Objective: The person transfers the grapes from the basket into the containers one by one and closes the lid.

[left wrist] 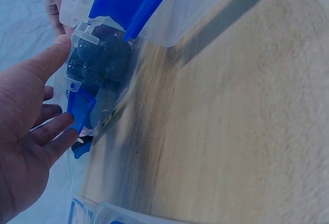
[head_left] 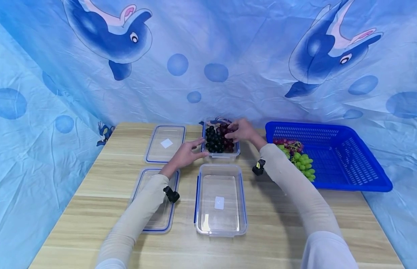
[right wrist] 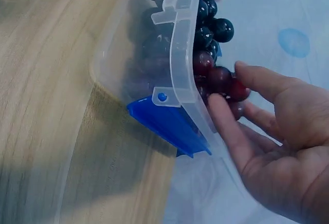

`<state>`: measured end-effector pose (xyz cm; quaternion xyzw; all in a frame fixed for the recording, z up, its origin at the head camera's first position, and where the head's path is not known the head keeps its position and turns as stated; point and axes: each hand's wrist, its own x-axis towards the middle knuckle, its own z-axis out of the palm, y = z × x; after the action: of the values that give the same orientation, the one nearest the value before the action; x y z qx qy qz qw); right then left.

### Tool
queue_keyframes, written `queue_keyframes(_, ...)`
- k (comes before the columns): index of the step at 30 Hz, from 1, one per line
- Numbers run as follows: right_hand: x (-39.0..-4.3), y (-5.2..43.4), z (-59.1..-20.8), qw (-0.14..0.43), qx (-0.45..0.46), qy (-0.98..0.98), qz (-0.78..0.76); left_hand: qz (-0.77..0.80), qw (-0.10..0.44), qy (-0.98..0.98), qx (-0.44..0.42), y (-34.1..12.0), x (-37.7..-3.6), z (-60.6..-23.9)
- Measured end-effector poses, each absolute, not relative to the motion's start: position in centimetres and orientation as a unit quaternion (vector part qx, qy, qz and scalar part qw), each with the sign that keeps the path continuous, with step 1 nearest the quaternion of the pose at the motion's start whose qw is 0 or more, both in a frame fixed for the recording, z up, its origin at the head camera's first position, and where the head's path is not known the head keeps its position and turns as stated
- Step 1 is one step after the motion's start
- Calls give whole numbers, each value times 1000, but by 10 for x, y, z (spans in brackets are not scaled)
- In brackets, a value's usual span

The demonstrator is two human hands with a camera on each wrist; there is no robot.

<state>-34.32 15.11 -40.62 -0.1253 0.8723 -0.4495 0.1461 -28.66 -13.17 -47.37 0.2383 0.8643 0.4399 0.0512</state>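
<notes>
A clear container at the table's far middle holds dark grapes on its left side and red grapes on its right. My left hand lies with straight fingers against the container's left wall. In the left wrist view this left hand has its thumb at the rim, its fingers by a blue clip, and the dark grapes behind the wall. My right hand reaches over the far right corner. In the right wrist view that hand touches the red grapes with extended fingers.
An empty clear container sits nearer me. Two lids lie to the left. A blue basket on the right holds green grapes and a small red bunch. A blue dolphin-print cloth backs the table.
</notes>
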Motion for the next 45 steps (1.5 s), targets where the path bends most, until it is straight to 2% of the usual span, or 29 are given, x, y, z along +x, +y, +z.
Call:
queue_keyframes(6, -339, 157, -404, 131, -125, 891, -416, 437, 51, 866, 237, -131, -287, -474)
queue_keyframes(14, -335, 160, -413, 80, -147, 908, -383, 437, 51, 867, 233, -130, -287, -476)
queue_keyframes(21, -332, 158, -415, 79, -142, 935, -314, 436, 51, 868, 231, -129, -287, -476)
queue_keyframes(26, -330, 160, -409, 87, -150, 922, -347, 445, 57, 863, 232, -130, -287, -476)
queue_keyframes(32, -328, 156, -400, 70, -169, 888, -423, 496, 72, 842, 200, -142, -284, -473)
queue_keyframes(35, -325, 147, -394, 76, -165, 864, -470, 520, 58, 832, 186, -155, -285, -466)
queue_keyframes(45, -310, 94, -384, 145, -160, 779, -588, 515, 15, 846, 137, -223, -300, -440)
